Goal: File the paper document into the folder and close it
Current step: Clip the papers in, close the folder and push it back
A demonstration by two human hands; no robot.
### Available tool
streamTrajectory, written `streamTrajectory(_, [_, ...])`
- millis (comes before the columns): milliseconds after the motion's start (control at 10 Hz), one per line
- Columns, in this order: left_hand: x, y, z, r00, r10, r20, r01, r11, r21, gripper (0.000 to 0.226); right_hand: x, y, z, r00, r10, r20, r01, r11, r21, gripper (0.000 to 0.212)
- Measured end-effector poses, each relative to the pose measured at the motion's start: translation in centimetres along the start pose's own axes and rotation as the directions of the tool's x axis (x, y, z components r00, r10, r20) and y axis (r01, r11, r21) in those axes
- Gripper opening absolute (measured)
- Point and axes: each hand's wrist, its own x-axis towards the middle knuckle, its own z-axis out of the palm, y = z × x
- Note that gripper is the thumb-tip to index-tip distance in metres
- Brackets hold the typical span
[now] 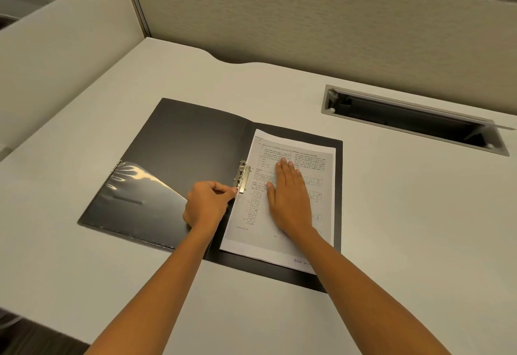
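A matte black folder (181,153) lies opened flat on the pale, faintly grained desk (391,214), its left flap carrying a glossy clear plastic pocket (134,195) that throws back curved glints of light. On the right flap rests the paper document (296,158), a white printed sheet with columns of small text and boxed, cross-hatched diagrams, its edges sitting inside the folder's dark border. The right hand (291,200) lies palm down on the sheet, fingers straight and close together, pressing it flat and gripping nothing. The left hand (205,206) is curled beside the spine, thumb and forefinger pinched at the lower end of the shiny metal spring clip (242,177) that runs along the sheet's left margin; whether the clip already bears down on the paper is hard to tell from this angle. Farther back on the desk, well apart from the folder, a rectangular grey-framed cable slot (414,119) stands open before a fabric-textured partition (307,18).
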Motion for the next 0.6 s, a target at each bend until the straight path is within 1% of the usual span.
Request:
streamTrajectory(300, [-0.32, 0.18, 0.37, 0.998, 0.043, -0.036, -0.039, 0.995, 0.091, 0.023, 0.01, -0.09, -0.1, 1.0, -0.004, 0.001, 0.004, 1.0, 0.001, 0.061])
streamTrajectory(600, [-0.33, 0.21, 0.65, 0.997, 0.059, -0.039, -0.054, 0.993, 0.106, 0.023, 0.0, -0.02, -0.09, 1.0, -0.006, 0.0, 0.006, 1.0, -0.001, 0.061])
